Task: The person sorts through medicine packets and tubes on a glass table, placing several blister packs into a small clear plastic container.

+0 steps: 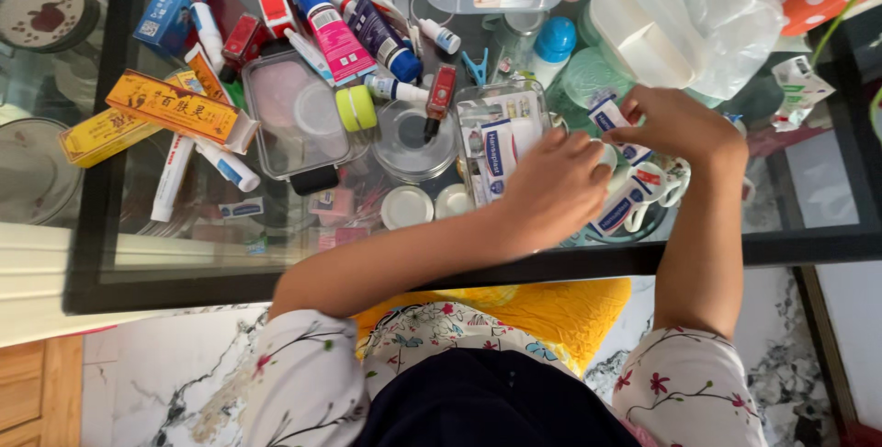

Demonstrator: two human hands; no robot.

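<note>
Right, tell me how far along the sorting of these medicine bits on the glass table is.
Partly done: some plasters already sit in the small clear box. In hand: the left hand and right hand are both on the blue-and-white plaster packets beside it. Left: tubes, the yellow boxes and caps lie scattered across the glass table.

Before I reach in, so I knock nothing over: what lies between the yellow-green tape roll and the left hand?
In the head view, between the yellow-green tape roll and the left hand lie a round clear lid, a small red tube and a clear box of plasters.
</note>
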